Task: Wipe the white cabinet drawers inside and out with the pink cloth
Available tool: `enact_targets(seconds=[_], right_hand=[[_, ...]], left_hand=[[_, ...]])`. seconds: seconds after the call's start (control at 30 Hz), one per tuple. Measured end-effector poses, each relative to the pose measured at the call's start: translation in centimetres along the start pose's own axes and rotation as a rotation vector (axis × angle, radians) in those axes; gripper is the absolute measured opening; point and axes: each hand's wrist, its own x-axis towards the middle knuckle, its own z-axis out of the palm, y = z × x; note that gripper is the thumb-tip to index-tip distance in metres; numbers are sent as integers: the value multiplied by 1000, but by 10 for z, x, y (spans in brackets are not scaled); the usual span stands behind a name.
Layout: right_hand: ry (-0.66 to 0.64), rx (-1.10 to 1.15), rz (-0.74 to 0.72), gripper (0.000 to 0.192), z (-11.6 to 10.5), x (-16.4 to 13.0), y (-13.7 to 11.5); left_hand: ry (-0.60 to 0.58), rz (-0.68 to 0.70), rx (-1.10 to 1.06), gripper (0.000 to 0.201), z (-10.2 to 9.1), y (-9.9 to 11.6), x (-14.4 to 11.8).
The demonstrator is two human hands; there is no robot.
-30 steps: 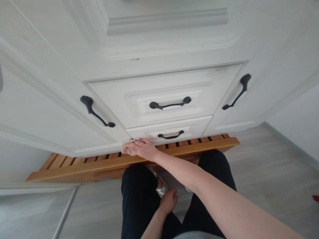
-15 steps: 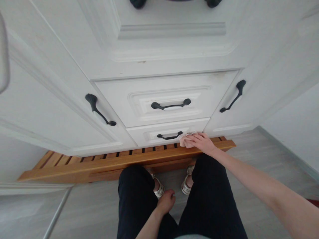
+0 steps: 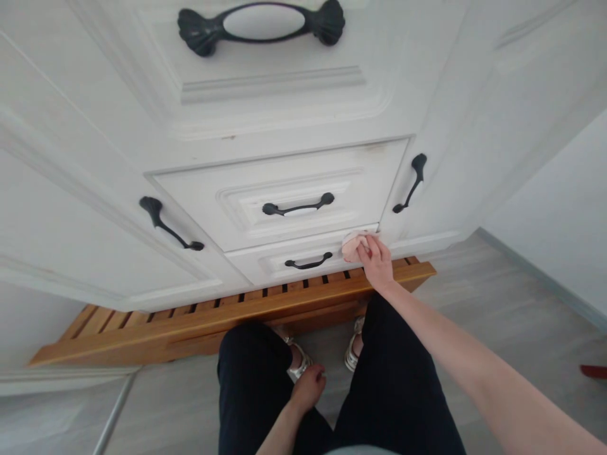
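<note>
My right hand (image 3: 378, 260) is closed on a pale pink cloth (image 3: 353, 246) and presses it against the right part of the lowest white drawer (image 3: 265, 268). Just left of the cloth is that drawer's dark handle (image 3: 308, 261). Between my knees hangs my left hand (image 3: 308, 387), its fingers curled in a loose fist away from the cabinet. Nothing shows in it, though its palm side is hidden.
Above is another drawer with a dark handle (image 3: 298, 206), with door handles (image 3: 171, 226) (image 3: 410, 183) on either side. A slatted wooden bench (image 3: 190, 325) runs along the cabinet's foot, before my knees. A wall (image 3: 550, 208) stands at right.
My right hand has moved up with the cloth, from the drawer's lower edge near the bench onto its front. The view has shifted, showing more of the upper handle. My left hand stays between the knees.
</note>
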Motion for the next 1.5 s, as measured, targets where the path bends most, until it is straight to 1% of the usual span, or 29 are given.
enact_targets(seconds=[0.1, 0.17, 0.23, 0.27, 0.33, 0.37, 0.4, 0.47, 0.53, 0.6, 0.67, 0.7, 0.77, 0.8, 0.83, 0.9, 0.93, 0.97, 1.03, 1.07, 1.1, 1.13, 1.17, 1.23, 1.27, 1.33, 1.4, 1.47, 1.5], right_hand=[[-107, 43, 53, 46, 10, -38, -14], [-176, 91, 96, 50, 8, -56, -27], [-246, 183, 141, 54, 0, -66, -40], [-282, 264, 164, 56, -7, -69, -46], [-347, 498, 248, 56, -26, -72, -58], [-385, 645, 323, 54, -38, -74, -63], [-433, 803, 428, 51, -51, -75, -68], [-538, 1130, 707, 48, -80, -81, -77], [-632, 1440, 985, 50, -108, -88, -85], [-668, 1678, 1224, 50, -131, -96, -92], [-650, 1812, 1414, 47, -148, -102, -99], [-635, 1847, 1491, 47, -154, -104, -102], [-601, 1882, 1595, 49, -163, -105, -104], [-597, 1890, 1629, 50, -167, -104, -104], [-597, 1892, 1656, 50, -170, -102, -102], [-593, 1885, 1701, 50, -176, -96, -97], [-591, 1878, 1721, 49, -180, -92, -93], [-586, 1872, 1737, 49, -183, -88, -90], [-573, 1882, 1752, 50, -188, -80, -85], [-567, 1901, 1750, 50, -190, -77, -84], [-562, 1925, 1744, 51, -192, -74, -84], [-557, 1947, 1735, 52, -194, -71, -86], [-548, 1960, 1727, 53, -195, -68, -88], [-533, 1954, 1717, 53, -199, -64, -96], [-536, 1939, 1714, 53, -202, -62, -100], [-553, 1903, 1690, 53, -208, -58, -107], [-592, 1854, 1595, 55, -213, -55, -112], [-657, 1775, 1448, 59, -218, -53, -115], [-690, 1727, 1372, 63, -219, -52, -116]], left_hand=[[14, -4, -6, 36, 0, 0, -3], [21, -4, -14, 36, 0, 1, -5], [29, -2, -33, 36, 0, 2, -7], [35, 2, -48, 36, 0, 3, -7], [63, 21, -95, 35, -1, 6, -6], [95, 37, -127, 36, -1, 8, -6], [139, 57, -164, 38, -2, 10, -5], [255, 104, -240, 45, -4, 16, -6], [377, 157, -295, 49, -9, 25, -10], [525, 228, -404, 50, -19, 36, -19], [690, 300, -567, 46, -34, 51, -33], [748, 326, -622, 42, -43, 60, -41], [823, 361, -651, 37, -59, 79, -58], [841, 369, -659, 36, -65, 90, -65], [830, 380, -656, 35, -69, 100, -73], [755, 422, -617, 35, -71, 119, -87], [733, 449, -577, 40, -70, 129, -93], [741, 476, -523, 50, -67, 138, -100], [865, 527, -385, 69, -61, 154, -114], [927, 565, -303, 71, -58, 161, -121], [958, 607, -222, 70, -57, 168, -126], [951, 651, -157, 69, -57, 174, -131], [914, 689, -117, 70, -58, 179, -134], [794, 722, -114, 71, -62, 185, -136], [737, 722, -144, 66, -65, 186, -136], [620, 728, -224, 50, -71, 186, -132], [501, 728, -305, 40, -77, 183, -127], [407, 714, -407, 35, -82, 180, -122], [378, 699, -459, 32, -84, 179, -119]])
